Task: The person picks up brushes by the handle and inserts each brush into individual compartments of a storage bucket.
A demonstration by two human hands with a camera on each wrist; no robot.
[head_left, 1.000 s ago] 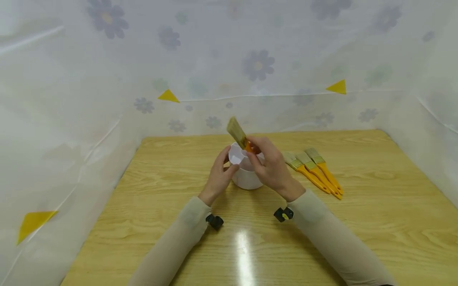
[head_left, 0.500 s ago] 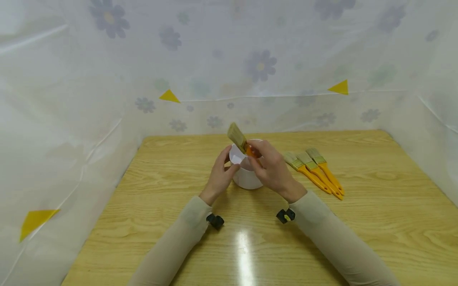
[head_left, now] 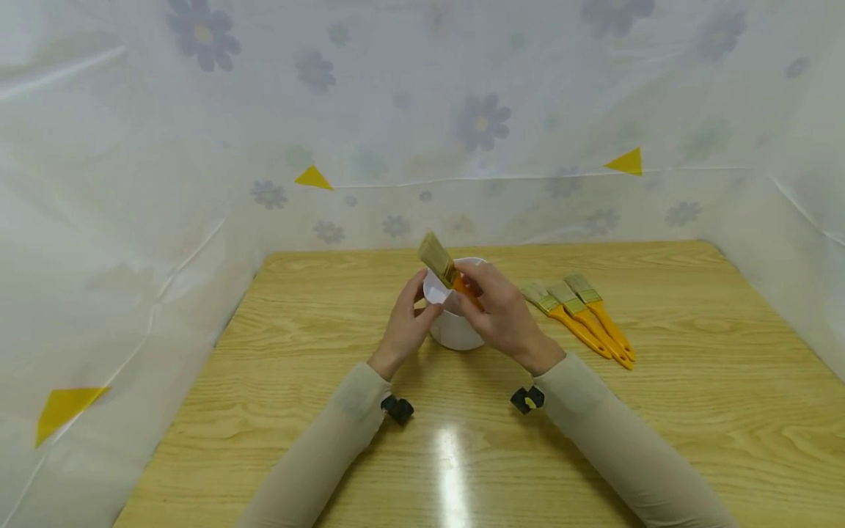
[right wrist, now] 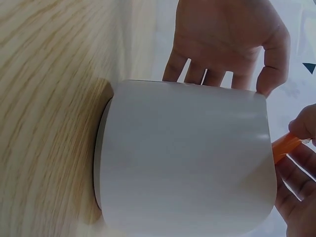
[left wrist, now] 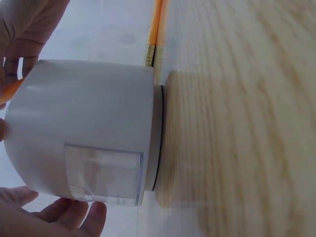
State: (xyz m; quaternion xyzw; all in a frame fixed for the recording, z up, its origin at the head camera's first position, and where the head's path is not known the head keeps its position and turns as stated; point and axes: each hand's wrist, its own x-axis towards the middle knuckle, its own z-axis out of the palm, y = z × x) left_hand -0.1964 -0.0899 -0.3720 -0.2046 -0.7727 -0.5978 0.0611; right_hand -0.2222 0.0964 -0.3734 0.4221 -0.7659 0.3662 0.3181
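Note:
A white plastic cup (head_left: pixel 454 330) stands mid-table, also close up in the wrist views (left wrist: pixel 84 131) (right wrist: pixel 185 158). My left hand (head_left: pixel 405 323) wraps its fingers around the cup's left side, thumb at the rim. My right hand (head_left: pixel 496 304) pinches the orange handle of a paintbrush (head_left: pixel 441 262) over the cup's mouth, its bristles pointing up and to the left. The lower end of the handle is hidden behind my fingers. A sliver of that orange handle (right wrist: pixel 285 145) shows in the right wrist view.
Three more orange-handled brushes (head_left: pixel 581 319) lie side by side to the right of the cup on the wooden table (head_left: pixel 693 411). Flowered plastic sheeting (head_left: pixel 165 183) walls in the table on the left, back and right.
The brush in my right hand has come down a little toward the cup's mouth. My left hand has stayed on the cup.

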